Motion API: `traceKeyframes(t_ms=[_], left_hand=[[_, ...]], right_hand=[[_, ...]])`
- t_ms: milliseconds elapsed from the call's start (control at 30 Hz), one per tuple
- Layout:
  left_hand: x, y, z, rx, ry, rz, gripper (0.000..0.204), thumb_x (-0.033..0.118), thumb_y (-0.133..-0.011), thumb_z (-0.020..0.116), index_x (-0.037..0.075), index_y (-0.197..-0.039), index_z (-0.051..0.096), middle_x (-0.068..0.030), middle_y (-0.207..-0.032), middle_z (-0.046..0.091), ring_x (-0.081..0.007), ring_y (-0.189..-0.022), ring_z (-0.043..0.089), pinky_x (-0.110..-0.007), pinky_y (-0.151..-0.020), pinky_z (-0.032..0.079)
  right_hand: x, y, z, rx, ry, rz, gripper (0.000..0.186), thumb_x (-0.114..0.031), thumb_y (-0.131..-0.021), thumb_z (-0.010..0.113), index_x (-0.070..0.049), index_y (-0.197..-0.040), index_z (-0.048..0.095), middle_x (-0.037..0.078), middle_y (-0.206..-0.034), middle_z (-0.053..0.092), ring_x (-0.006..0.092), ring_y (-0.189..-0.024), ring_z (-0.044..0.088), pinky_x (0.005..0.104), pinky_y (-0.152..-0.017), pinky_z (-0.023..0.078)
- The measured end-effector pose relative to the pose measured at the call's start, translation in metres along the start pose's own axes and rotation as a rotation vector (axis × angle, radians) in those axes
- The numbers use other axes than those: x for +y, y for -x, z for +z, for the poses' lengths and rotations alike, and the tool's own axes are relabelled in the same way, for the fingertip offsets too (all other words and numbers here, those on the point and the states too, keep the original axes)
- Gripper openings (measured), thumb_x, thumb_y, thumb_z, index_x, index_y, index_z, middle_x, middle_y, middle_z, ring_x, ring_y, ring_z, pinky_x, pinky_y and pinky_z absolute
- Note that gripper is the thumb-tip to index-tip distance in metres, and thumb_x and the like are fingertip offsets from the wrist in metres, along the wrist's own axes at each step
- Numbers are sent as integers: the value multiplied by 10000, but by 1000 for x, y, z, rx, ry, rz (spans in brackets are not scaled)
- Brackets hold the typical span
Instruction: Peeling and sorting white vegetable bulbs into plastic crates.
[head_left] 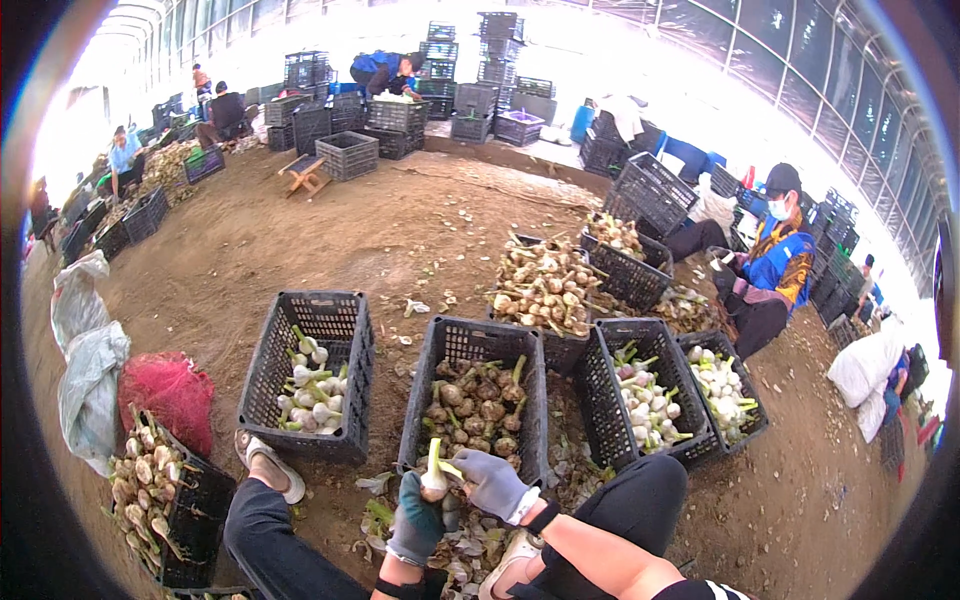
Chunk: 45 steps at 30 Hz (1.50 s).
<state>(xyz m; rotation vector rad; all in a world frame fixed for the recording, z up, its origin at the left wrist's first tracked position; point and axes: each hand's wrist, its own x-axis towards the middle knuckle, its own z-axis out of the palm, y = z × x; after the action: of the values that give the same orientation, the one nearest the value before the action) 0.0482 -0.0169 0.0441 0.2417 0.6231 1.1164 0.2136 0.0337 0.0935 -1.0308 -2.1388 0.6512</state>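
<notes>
Between my knees, my left hand (415, 522), in a dark green and grey glove, is closed around a white garlic bulb (434, 484) with its short green-yellow stem pointing up. My right hand (492, 484), in a grey glove, is closed at the bulb's right side, where a pale strip of skin or leaf runs to its fingers. Just beyond my hands stands a black crate (408, 440) of brown, soil-covered garlic bulbs (470, 408). To its left, another black crate (258, 395) holds cleaned white garlic (318, 398).
Two more crates of white garlic (650, 400) (722, 388) stand to the right. A heaped garlic crate (545, 290) is behind. At left are a red net bag (165, 405), pale sacks (92, 390) and another garlic crate (200, 520). A masked co-worker (770, 255) sits at right. Peelings (470, 555) litter the ground.
</notes>
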Motion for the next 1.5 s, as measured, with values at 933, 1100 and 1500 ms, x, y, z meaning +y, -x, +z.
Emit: traceKeyframes(t_ms=[933,1100,1500], left_hand=[[33,20,-3,-35,-243,270,436,77,-948,667,23,-1363,546,-88,-1178,673,-180,-1032,670,-335,-873,568],[34,13,-2,193,-504,434,329,167,-1043,477,-4,-1290,612,-94,-1141,689,-144,-1031,657,-296,-891,536],[43,9,-15,1,-55,502,536,349,-1076,467,19,-1496,418,-115,-1462,530,-193,-1270,558,-310,-1064,444]], right_hand=[[-9,4,35,200,-231,342,291,89,-838,590,-10,-1089,698,155,-1002,743,263,-953,722,324,-849,538],[-7,13,50,122,-120,244,326,4,-820,591,-43,-1131,678,211,-981,708,409,-954,677,412,-842,543],[-10,32,55,-362,305,319,559,-266,-817,796,-153,-1323,586,133,-1111,685,335,-1022,670,410,-854,552]])
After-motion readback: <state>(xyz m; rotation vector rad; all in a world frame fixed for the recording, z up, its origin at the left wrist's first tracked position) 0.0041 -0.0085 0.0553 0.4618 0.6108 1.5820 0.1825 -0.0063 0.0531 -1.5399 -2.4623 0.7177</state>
